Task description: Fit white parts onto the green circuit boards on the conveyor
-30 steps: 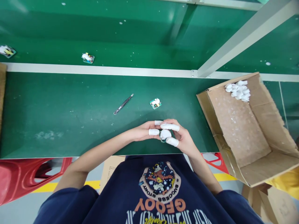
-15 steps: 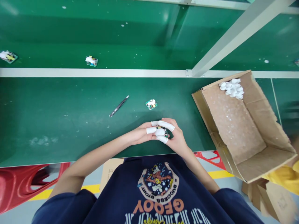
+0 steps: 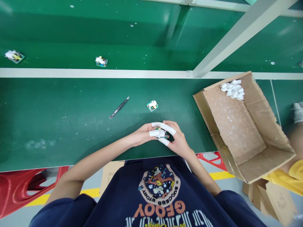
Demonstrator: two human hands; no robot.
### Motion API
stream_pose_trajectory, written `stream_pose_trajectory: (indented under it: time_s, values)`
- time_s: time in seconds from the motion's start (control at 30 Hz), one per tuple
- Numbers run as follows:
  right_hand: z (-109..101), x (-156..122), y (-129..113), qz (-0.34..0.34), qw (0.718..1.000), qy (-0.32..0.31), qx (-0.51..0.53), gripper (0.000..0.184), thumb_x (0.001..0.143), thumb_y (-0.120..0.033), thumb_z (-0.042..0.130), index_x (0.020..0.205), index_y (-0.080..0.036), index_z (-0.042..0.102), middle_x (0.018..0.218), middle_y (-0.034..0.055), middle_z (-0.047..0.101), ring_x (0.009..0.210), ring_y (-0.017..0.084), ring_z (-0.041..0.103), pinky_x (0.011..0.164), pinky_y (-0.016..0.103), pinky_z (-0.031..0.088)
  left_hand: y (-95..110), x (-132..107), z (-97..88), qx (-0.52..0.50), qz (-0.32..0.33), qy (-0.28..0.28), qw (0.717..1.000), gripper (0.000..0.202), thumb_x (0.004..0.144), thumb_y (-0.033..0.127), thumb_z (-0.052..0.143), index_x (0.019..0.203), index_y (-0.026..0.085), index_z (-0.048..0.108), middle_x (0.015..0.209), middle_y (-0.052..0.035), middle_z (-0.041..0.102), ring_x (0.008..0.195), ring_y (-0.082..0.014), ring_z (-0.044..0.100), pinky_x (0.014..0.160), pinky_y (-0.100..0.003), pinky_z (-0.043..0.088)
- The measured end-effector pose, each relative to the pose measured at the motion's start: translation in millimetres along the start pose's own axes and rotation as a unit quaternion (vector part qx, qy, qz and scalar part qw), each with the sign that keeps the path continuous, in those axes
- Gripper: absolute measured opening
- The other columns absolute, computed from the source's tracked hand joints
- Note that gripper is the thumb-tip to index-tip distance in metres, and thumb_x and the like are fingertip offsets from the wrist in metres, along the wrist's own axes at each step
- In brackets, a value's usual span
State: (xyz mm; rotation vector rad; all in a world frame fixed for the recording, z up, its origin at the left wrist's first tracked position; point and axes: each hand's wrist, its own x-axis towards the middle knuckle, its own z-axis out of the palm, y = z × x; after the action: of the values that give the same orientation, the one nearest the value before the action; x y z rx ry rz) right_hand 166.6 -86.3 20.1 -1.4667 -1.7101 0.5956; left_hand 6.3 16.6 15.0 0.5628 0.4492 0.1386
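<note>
My left hand (image 3: pixel 143 135) and my right hand (image 3: pixel 178 138) meet near the table's front edge, both closed on a small green circuit board (image 3: pixel 166 136). White finger cots cover several fingertips. A white rounded lump sits on the board, and my left thumb presses against it. Fingers hide much of the board. Just beyond my hands lies a second circuit board (image 3: pixel 152 106) with white and yellow parts. To its left rests a pair of dark tweezers (image 3: pixel 119 107), slanted on the green table (image 3: pixel 71 126).
A cardboard box (image 3: pixel 239 126) at right holds a pile of white finger cots (image 3: pixel 233 90). Past the pale metal rail (image 3: pixel 94 73), two circuit boards (image 3: pixel 101 61) lie on a green surface. A slanted post (image 3: pixel 236 41) rises there. A co-worker's arm (image 3: pixel 297 138) shows far right.
The boards beyond the rail have shifted right. My hands stay around the held board, with the left thumb slightly farther over its white lump. A co-worker's arm has come into view at right.
</note>
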Motion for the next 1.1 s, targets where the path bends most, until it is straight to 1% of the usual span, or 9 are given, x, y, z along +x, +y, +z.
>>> stream_pose_trajectory:
  time_s: [0.23,0.33,0.47,0.6,0.7,0.8,0.93,1.03,1.1]
  values:
    - [8.8,6.9,-1.2,0.021,0.999,0.029,0.01,0.043,0.086,-0.038,0.064,0.124,-0.024,0.051,0.113,0.0108,0.062,0.118,0.025,0.052,0.096,0.045,0.049,7.9,-0.5,-0.2,0.076,0.011,0.014,0.997,0.055,0.067,0.032,0.082,0.115,0.016,0.062,0.102,-0.0092,0.069,0.089,-0.0195,0.067,0.083,-0.028,0.052]
    - [5.3,15.8,0.6,0.009,1.0,0.003,-0.021,0.042,0.086,-0.04,0.063,0.122,-0.021,0.053,0.112,0.0104,0.063,0.121,0.023,0.049,0.099,0.039,0.046,14.3,0.2,-1.8,0.134,0.004,0.065,0.989,0.058,0.067,0.034,0.08,0.119,0.019,0.061,0.109,-0.0091,0.068,0.101,-0.0238,0.064,0.09,-0.031,0.051]
    - [-9.5,22.5,0.5,-0.03,0.985,-0.074,-0.154,0.04,0.09,-0.043,0.057,0.12,-0.017,0.055,0.124,0.01,0.059,0.13,0.023,0.038,0.106,0.037,0.037,15.4,4.2,-6.4,0.202,-0.013,0.126,0.971,0.077,0.059,0.035,0.084,0.129,0.025,0.055,0.118,-0.0079,0.065,0.115,-0.0302,0.057,0.095,-0.034,0.05]
    - [-26.9,21.6,-9.4,-0.037,0.949,-0.132,-0.282,0.031,0.092,-0.042,0.051,0.102,-0.015,0.063,0.126,0.011,0.057,0.125,0.027,0.039,0.097,0.04,0.04,5.6,10.2,-17.6,0.186,-0.017,0.11,0.976,0.083,0.057,0.043,0.084,0.132,0.031,0.052,0.119,-0.0056,0.065,0.118,-0.0328,0.055,0.098,-0.04,0.049]
    - [-43.0,21.2,-23.0,-0.081,0.942,-0.165,-0.28,0.024,0.09,-0.036,0.054,0.096,-0.015,0.063,0.118,0.0109,0.059,0.121,0.026,0.044,0.094,0.038,0.041,3.2,9.6,-22.7,0.164,-0.03,0.068,0.984,0.076,0.056,0.056,0.08,0.123,0.026,0.06,0.114,-0.009,0.066,0.114,-0.0356,0.056,0.097,-0.045,0.048]
    - [-67.4,32.5,-31.8,-0.128,0.954,-0.172,-0.21,0.031,0.087,-0.042,0.058,0.104,-0.015,0.061,0.112,0.0095,0.061,0.115,0.023,0.048,0.093,0.034,0.042,10.0,2.1,-17.7,0.188,-0.01,0.07,0.98,0.058,0.064,0.058,0.075,0.108,0.021,0.067,0.109,-0.0096,0.067,0.11,-0.0324,0.058,0.097,-0.043,0.046]
    - [-98.6,97.4,-6.6,-0.098,0.972,-0.13,-0.169,0.033,0.082,-0.037,0.067,0.108,-0.017,0.06,0.111,0.0086,0.06,0.106,0.02,0.052,0.092,0.032,0.043,21.7,-4.1,-8.9,0.31,0.031,0.024,0.95,0.036,0.077,0.052,0.067,0.085,0.017,0.07,0.089,-0.0072,0.068,0.086,-0.0209,0.059,0.084,-0.031,0.046]
    - [-102.2,173.9,35.0,0.049,0.975,-0.064,-0.205,0.025,0.076,-0.024,0.071,0.099,-0.016,0.064,0.105,0.0063,0.061,0.101,0.017,0.054,0.092,0.028,0.042,21.4,-4.5,-10.6,0.328,0.069,0.009,0.942,0.035,0.082,0.051,0.063,0.079,0.017,0.066,0.072,-0.0024,0.061,0.07,-0.0144,0.052,0.071,-0.025,0.041]
    - [-97.8,218.1,63.2,0.09,0.97,-0.037,-0.225,0.023,0.08,-0.018,0.065,0.102,-0.012,0.064,0.106,0.0093,0.061,0.101,0.018,0.055,0.092,0.028,0.042,17.3,-4.8,-13.7,0.319,0.085,0.01,0.944,0.035,0.081,0.051,0.063,0.079,0.016,0.065,0.068,0.0,0.056,0.065,-0.0123,0.047,0.067,-0.024,0.037]
